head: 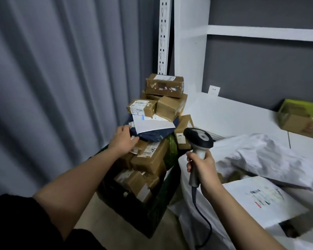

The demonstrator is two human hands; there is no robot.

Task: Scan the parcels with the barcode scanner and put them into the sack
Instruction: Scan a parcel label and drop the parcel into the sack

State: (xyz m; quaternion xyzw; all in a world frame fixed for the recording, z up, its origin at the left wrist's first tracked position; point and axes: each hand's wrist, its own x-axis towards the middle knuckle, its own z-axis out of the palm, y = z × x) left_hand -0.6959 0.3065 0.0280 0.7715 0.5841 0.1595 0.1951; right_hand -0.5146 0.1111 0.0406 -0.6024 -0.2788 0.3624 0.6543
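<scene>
White shelf (229,112) carries a white sack (271,156) and 1 cardboard box (300,121).

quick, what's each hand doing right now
Left hand: open, fingers on the dark parcel.
Right hand: gripping the scanner.

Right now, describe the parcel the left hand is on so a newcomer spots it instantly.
Find the heap of cardboard boxes by the grey curtain. Midway up lies the dark blue mailer bag, the left hand touching its edge. It is the only soft, non-cardboard parcel there, with a white sheet on top.
</scene>
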